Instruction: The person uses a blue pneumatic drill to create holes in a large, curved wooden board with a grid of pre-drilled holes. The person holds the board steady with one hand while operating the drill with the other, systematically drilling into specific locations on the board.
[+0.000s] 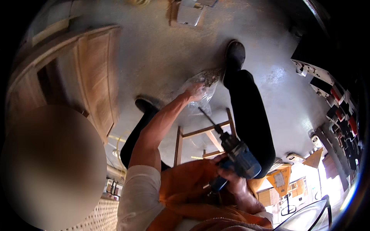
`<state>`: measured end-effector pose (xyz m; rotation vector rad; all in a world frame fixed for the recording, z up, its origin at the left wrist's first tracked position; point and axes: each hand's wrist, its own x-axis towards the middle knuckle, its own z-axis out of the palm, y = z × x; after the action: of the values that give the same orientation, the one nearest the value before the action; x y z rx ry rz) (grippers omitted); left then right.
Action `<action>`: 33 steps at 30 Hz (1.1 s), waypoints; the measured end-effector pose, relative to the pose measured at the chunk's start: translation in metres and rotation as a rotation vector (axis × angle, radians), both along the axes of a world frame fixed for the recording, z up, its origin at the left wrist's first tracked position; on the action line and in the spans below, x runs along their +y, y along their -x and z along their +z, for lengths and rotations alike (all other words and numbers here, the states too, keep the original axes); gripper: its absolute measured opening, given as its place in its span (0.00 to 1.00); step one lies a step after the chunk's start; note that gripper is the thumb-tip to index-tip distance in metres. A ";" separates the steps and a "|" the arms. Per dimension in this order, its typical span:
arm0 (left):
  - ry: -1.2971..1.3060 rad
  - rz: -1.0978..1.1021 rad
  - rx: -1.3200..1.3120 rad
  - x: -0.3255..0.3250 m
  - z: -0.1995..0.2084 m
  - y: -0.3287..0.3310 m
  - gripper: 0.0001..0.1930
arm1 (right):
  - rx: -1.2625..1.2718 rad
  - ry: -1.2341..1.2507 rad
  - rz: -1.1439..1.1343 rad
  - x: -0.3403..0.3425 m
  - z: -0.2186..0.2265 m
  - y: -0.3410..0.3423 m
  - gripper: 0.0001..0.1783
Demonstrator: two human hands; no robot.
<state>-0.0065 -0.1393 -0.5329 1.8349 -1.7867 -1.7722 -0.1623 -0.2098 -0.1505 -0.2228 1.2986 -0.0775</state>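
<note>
My left hand (195,91) reaches down, its fingers closed at a clear plastic bag (206,94) low between my feet. Small brownish pieces (211,77) fill the bag's far end, too blurred to name. Whether my fingertips are inside the bag or only on its film, I cannot tell. Close to my body, my right hand (233,181) is wrapped round a blue cordless drill (244,159). A long, thin bit (207,115) in its dark chuck points up and to the left, toward the bag, without touching it.
Between my legs stands a wooden frame (194,133) with slender legs and rails. Wooden panelled furniture (94,65) is at the left. A grey box (189,13) sits on the floor ahead. Dark and red equipment (339,100) lines the right side. A blurred round patch covers the lower left.
</note>
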 end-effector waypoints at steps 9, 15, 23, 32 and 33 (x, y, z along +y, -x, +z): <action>-0.652 0.754 0.523 0.049 0.124 -0.032 0.12 | -0.036 0.012 -0.056 0.011 0.013 -0.003 0.25; -0.663 1.084 0.906 0.061 0.263 -0.075 0.14 | -0.232 0.113 -0.092 0.016 0.023 0.005 0.19; -0.263 1.135 1.730 0.083 0.414 -0.055 0.18 | -0.366 0.250 -0.085 0.035 0.033 0.010 0.18; 0.048 1.117 1.784 0.107 0.483 -0.046 0.17 | -0.471 0.463 -0.049 0.054 0.116 0.004 0.17; 0.078 1.137 1.760 0.110 0.492 -0.049 0.16 | -0.482 0.499 -0.025 0.057 0.126 0.000 0.17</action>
<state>0.0425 -0.0295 -0.0413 0.3314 -0.0398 -1.5253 -0.1621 -0.1528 -0.0240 -0.5764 0.7832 -0.4520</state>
